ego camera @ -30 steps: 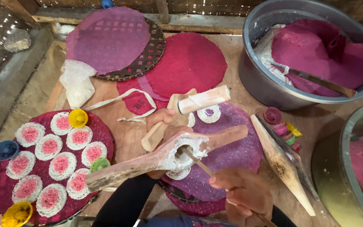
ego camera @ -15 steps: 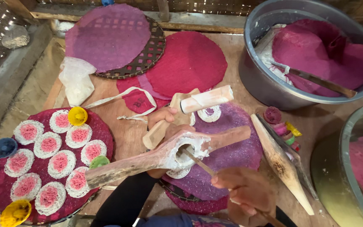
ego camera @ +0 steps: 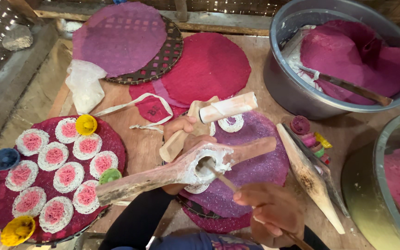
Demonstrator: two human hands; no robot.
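Head view, looking down at the table [ego camera: 130, 143]. Landmark: wooden press [ego camera: 186, 169], a long paddle w/ a round hole, lying across the frame centre.

Hands:
- Left hand [ego camera: 186, 134] sits under/behind the press; fingers closed around it, holding it level over the purple sheet [ego camera: 255, 162].
- Right hand [ego camera: 269, 210] is just below-right of the press. Fingers pinched shut on a thin stick [ego camera: 223, 178], whose tip goes into the press hole, where white dough [ego camera: 204, 164] shows.

Around the press:
- Directly beneath: the purple sheet on a woven mat, w/ white lacy discs at its edges.
- Just above: a wooden roller [ego camera: 228, 107] and small wooden pieces.
- Left: a round red tray [ego camera: 116, 143] carrying white-and-pink lace rounds [ego camera: 65, 176]; small yellow, green and blue cups at its rim.
- Above, further off: a red round sheet [ego camera: 209, 65] and a pale purple sheet on a dark lattice mat [ego camera: 167, 55].
- Upper right: a grey metal basin [ego camera: 283, 88] holding magenta dough and a wooden spatula.
- Right: a pointed wooden tool [ego camera: 309, 178], small coloured caps beside it; a second basin at the frame edge.

Judgement, step in hand: working dough through/out of the hole. To do well:
1. Keep the press level and steady; left-hand grip firm, no twisting.
2. Keep the stick near-centred in the hole; work w/ short, light strokes so dough clears w/o smearing the rim.
3. Hold the hole over the sheet so what falls lands there, not on the table.
4. Avoid digging the tip into the sheet below.
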